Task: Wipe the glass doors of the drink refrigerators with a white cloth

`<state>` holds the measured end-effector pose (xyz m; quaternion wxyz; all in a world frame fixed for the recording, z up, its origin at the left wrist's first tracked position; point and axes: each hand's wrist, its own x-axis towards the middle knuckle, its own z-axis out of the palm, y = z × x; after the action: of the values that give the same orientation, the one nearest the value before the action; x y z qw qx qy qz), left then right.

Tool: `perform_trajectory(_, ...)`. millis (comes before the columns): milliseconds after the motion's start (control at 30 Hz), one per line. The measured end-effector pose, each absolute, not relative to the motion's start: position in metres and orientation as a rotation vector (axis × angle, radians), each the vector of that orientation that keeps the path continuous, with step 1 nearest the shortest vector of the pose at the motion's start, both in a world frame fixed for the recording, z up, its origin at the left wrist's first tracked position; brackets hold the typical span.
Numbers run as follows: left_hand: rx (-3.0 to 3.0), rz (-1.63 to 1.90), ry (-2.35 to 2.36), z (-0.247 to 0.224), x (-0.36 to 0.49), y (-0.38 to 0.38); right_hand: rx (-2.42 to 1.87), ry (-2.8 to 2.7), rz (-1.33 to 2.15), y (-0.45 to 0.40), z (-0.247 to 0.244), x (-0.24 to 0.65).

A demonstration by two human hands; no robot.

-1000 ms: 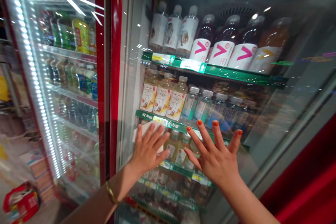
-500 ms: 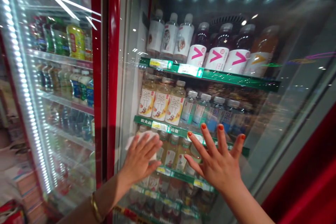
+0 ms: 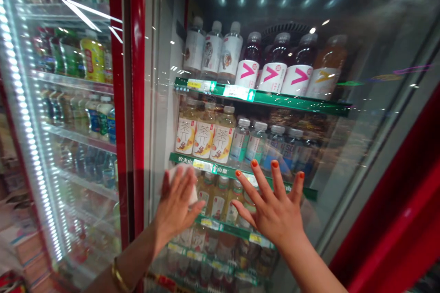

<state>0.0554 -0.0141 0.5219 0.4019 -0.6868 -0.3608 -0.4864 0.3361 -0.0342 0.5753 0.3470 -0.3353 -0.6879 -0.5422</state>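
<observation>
Item under your left hand: a small, thin white cloth or paper wipe. The material cannot be confirmed. It lies between your palm side and the clear glass door of the red-framed drinks cooler, near the red upright frame.

Finger state, left: extended, close together and slightly blurred, laid over the wipe rather than curled around it. Whether its edge is pinched cannot be told. Finger state, right: your right hand is spread wide and holds nothing; its fingers are at the glass, though firm contact cannot be verified.

Handling, as judged: the wipe should be light, soft and limp, with no stiffness of its own. Take it flat beneath the full length of your fingers, pressure even, thumb near the lower edge. Fingertip pressure alone may bunch it or let it slip out. If it is paper, it may tear when damp.

The glass appears smooth, stiff and slippery; use an open palm and moderate force. The clear bottles with white-and-yellow labels stand behind the pane on a green-edged shelf, out of direct reach through it.
</observation>
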Motion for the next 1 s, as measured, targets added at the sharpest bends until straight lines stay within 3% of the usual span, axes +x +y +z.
perform_trajectory(100, -1.588, -1.458, -1.103, 0.574, 0.041, 0.004, -0.859, -1.786, -1.345, -0.034, 0.575, 0.335)
perform_trajectory(200, -1.559, -1.468, -1.100, 0.617, 0.068, 0.011, -0.861, -1.787, -1.316, -0.034, 0.575, 0.334)
perform_trajectory(267, -1.656, -1.348, -0.992, 0.608, 0.092, 0.002, -0.859, -1.786, -1.316, -0.034, 0.576, 0.335)
perform_trajectory(433, -1.869, -1.096, -0.814, 0.529, 0.086, -0.019, -0.859, -1.794, -1.323, -0.035, 0.576, 0.335)
perform_trajectory(500, -1.770, -1.262, -0.943, 0.535, 0.067, -0.012, -0.861, -1.804, -1.321, -0.034, 0.576, 0.335)
perform_trajectory(600, -1.523, -1.608, -1.146, 0.584, 0.065, 0.005, -0.868, -1.803, -1.329, -0.034, 0.576, 0.335)
perform_trajectory(700, -1.584, -1.514, -1.085, 0.610, 0.095, 0.008, -0.858, -1.779, -1.348, -0.036, 0.574, 0.335)
perform_trajectory(867, -1.833, -1.146, -0.885, 0.551, 0.112, -0.019, -1.082, -1.587, -1.343, -0.048, 0.568, 0.349)
perform_trajectory(1000, -1.749, -1.292, -1.007, 0.559, 0.105, -0.019, -1.119, -1.529, -1.307, -0.048, 0.566, 0.371)
